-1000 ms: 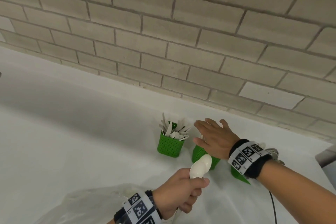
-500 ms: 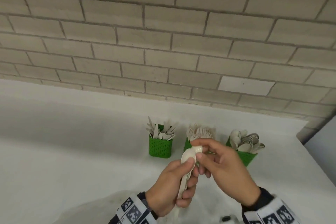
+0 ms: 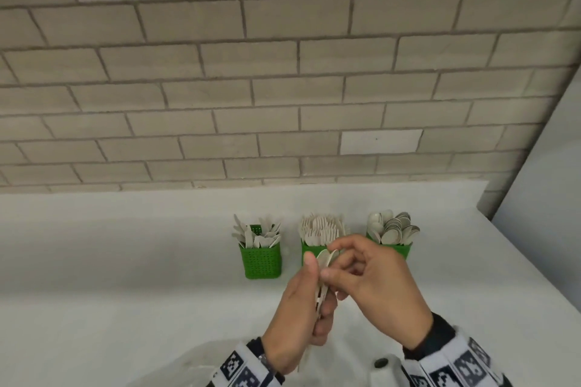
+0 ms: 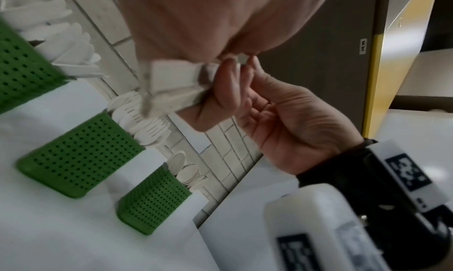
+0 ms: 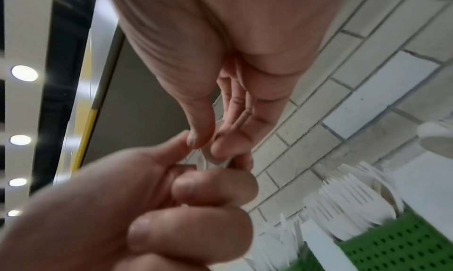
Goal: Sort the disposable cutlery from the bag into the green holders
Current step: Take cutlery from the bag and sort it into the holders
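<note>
Left hand fist-wrapped around cutlery bundle, bowls up. Right hand thumb and forefinger pinching top spoon, likely peeling it off for spoon holder just beyond fingertips.

Canteen-like counter, brick-tile wall, stocked cutlery holders
</note>
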Demonstrator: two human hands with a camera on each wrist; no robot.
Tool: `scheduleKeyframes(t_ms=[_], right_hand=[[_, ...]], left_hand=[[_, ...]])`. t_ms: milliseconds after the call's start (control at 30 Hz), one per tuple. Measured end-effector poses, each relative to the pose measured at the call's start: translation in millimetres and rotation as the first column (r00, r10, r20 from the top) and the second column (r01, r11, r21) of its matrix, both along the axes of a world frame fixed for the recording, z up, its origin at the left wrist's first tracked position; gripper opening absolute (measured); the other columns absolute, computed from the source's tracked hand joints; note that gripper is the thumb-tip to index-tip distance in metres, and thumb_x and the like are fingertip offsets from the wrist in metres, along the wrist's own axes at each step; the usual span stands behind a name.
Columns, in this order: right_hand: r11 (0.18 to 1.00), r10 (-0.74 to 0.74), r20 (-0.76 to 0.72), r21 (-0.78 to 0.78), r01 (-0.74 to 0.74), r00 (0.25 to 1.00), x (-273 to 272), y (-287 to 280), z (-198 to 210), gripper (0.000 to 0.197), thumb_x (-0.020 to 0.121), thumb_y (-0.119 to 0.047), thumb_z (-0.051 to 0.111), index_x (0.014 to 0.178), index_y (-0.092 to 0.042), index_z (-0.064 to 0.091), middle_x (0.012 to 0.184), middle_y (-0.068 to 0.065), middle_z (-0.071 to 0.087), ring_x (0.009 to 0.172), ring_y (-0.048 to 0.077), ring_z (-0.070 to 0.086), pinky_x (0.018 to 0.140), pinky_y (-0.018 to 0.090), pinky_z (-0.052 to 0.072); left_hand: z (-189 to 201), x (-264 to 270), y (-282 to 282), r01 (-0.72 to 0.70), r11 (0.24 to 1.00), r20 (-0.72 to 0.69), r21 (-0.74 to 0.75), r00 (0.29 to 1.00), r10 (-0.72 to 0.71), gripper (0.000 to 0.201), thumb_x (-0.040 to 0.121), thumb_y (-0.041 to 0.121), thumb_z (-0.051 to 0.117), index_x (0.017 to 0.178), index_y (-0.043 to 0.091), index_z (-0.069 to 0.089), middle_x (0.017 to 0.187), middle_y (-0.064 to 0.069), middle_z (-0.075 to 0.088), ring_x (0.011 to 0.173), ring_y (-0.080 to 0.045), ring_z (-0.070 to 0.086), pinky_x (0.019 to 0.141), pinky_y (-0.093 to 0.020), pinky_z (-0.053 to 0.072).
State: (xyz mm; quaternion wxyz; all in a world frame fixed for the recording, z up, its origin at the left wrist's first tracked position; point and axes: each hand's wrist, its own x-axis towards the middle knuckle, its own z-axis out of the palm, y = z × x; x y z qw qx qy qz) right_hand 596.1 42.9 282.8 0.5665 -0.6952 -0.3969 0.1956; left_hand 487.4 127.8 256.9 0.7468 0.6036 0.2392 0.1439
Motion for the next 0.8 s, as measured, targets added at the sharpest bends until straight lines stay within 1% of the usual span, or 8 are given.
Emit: scheduleKeyframes(t_ms=[133, 200, 300, 367, 467, 533, 633, 800], right_hand=[[0.998, -0.059, 0.2, 0.012, 0.058, 0.978, 2, 1, -9, 0.023, 0.077, -0.019, 0.08, 0.094, -0.032, 0.073, 0.073, -0.013, 0.06, 0.061, 0.006, 0.059, 0.066, 0.023, 0.05], [1.0, -0.007, 0.239, 0.015, 0.004, 0.971, 1, -4, -12, 0.017, 0.086, -0.019, 0.072, 0.099, -0.03, 0.075, 0.08, -0.015, 0.056, 0.063, 0.008, 0.062, 0.068, 0.019, 0.048], [0.997, 0.076, 0.252, -0.006, -0.077, 0.965, 0, -13, -19, 0.022, 0.092, -0.016, 0.065, 0.108, -0.029, 0.074, 0.087, -0.015, 0.056, 0.064, 0.009, 0.065, 0.067, 0.014, 0.046], [0.994, 0.11, 0.248, -0.032, -0.105, 0.962, 1, -18, -25, 0.022, 0.09, -0.013, 0.067, 0.102, -0.03, 0.074, 0.086, -0.014, 0.059, 0.062, 0.009, 0.064, 0.064, 0.014, 0.046], [0.992, 0.111, 0.252, -0.082, -0.093, 0.961, 13, -25, -25, 0.014, 0.084, -0.014, 0.071, 0.087, -0.027, 0.076, 0.076, -0.01, 0.06, 0.057, 0.009, 0.06, 0.06, 0.02, 0.047], [0.995, 0.068, 0.297, -0.092, -0.043, 0.953, 34, -30, -13, 0.011, 0.082, -0.017, 0.071, 0.083, -0.028, 0.074, 0.073, -0.008, 0.061, 0.059, 0.009, 0.059, 0.062, 0.025, 0.049], [0.985, -0.073, 0.559, -0.087, 0.146, 0.826, 85, -37, 14, 0.013, 0.083, -0.016, 0.069, 0.082, -0.029, 0.075, 0.071, -0.01, 0.062, 0.067, 0.002, 0.056, 0.067, 0.012, 0.038], [0.945, -0.201, 0.738, -0.028, 0.327, 0.644, 158, -31, 41, 0.017, 0.087, -0.004, 0.063, 0.085, -0.014, 0.076, 0.076, -0.002, 0.061, 0.07, 0.016, 0.056, 0.067, 0.017, 0.031]], left_hand=[[3, 2, -6, 0.003, 1.0, -0.047, -0.012, 0.999, -0.004, 0.089, 0.072, 0.085, 0.025, 0.109, 0.013, 0.062, 0.055, 0.006, 0.025, 0.047, -0.01, 0.013, 0.047, -0.021, 0.011], [2, 0, -5, -0.012, 0.998, -0.055, 0.063, 0.998, 0.016, 0.081, 0.08, 0.078, 0.023, 0.106, 0.009, 0.058, 0.052, 0.011, 0.034, 0.04, -0.004, 0.023, 0.046, -0.02, 0.015], [2, -3, -7, 0.031, 0.992, -0.079, 0.119, 0.997, -0.022, 0.061, 0.089, 0.065, 0.02, 0.097, 0.02, 0.06, 0.056, 0.014, 0.049, 0.039, 0.002, 0.04, 0.042, -0.011, 0.027], [-4, -3, -9, 0.08, 0.985, -0.086, 0.155, 0.994, -0.067, 0.062, 0.092, 0.062, 0.018, 0.095, 0.019, 0.062, 0.054, 0.018, 0.052, 0.043, 0.003, 0.044, 0.044, -0.008, 0.03], [-21, 2, -8, 0.08, 0.969, -0.036, 0.233, 0.997, -0.074, 0.07, 0.086, 0.078, 0.022, 0.096, 0.025, 0.066, 0.057, 0.006, 0.057, 0.049, -0.01, 0.047, 0.046, -0.022, 0.036], [-34, 7, -4, 0.015, 0.951, -0.005, 0.309, 1.0, -0.014, 0.073, 0.076, 0.088, 0.031, 0.097, 0.025, 0.062, 0.067, -0.002, 0.067, 0.061, -0.017, 0.06, 0.061, -0.032, 0.048], [-44, 9, 5, -0.141, 0.935, 0.025, 0.326, 0.99, 0.141, 0.062, 0.073, 0.075, 0.04, 0.1, 0.023, 0.061, 0.09, 0.013, 0.07, 0.09, -0.009, 0.065, 0.079, -0.031, 0.053], [-43, 5, 12, -0.152, 0.938, 0.027, 0.31, 0.988, 0.151, 0.048, 0.083, 0.057, 0.039, 0.096, 0.019, 0.064, 0.093, 0.01, 0.07, 0.092, -0.013, 0.067, 0.081, -0.039, 0.056]])
